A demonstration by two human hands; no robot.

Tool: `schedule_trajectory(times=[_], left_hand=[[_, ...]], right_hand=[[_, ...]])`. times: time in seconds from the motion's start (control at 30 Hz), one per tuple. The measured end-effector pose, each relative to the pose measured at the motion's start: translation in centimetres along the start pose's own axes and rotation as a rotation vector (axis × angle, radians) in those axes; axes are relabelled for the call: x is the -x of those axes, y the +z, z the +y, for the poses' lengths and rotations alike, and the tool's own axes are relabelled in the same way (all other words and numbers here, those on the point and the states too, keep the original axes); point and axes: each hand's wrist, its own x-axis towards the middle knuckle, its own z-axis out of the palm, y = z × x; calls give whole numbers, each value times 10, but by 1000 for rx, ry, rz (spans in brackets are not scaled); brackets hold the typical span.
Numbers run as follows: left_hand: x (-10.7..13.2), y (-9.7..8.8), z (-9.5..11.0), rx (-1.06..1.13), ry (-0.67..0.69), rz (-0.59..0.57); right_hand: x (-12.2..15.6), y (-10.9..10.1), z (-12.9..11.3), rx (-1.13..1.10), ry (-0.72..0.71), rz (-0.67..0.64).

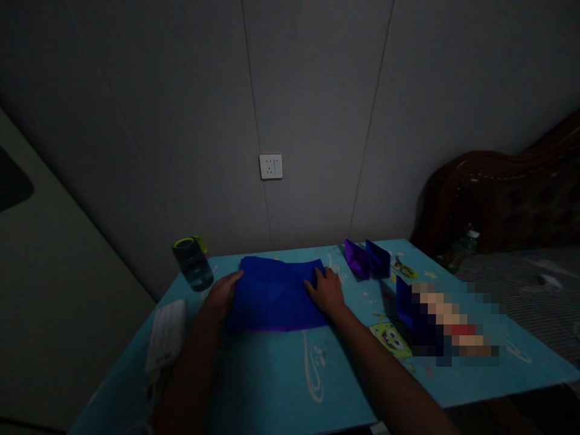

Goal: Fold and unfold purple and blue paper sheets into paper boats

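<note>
A sheet of blue paper [277, 297] with a purple lower edge and faint creases lies on the table in front of me. My left hand [223, 292] is closed at the sheet's left edge, its fingertips near the upper left corner. Across the right part of the paper rests my right hand [328, 291], open, its fingers spread and pressing on the surface. Beyond it stand a folded purple paper piece [357, 260] and a folded blue paper piece [378, 260].
On the left are a water bottle [194, 264] and a white power bank [167, 333]. Scissors [405, 267] lie at the back right. Another folded blue piece [403, 302] stands beside a pixelated area. The table [290, 386] meets a wall with a socket [271, 166].
</note>
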Motion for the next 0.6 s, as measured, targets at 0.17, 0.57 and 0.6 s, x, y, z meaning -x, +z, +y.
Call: schedule_trajectory(times=[0.17, 0.57, 0.6], left_hand=[[9, 5, 10, 10, -148, -105], [10, 11, 7, -157, 290, -155], [10, 12, 8, -167, 369, -167]], right_hand=[[-1, 1, 1, 21, -14, 7], [-2, -6, 5, -95, -48, 149], [-5, -6, 7, -151, -40, 175]])
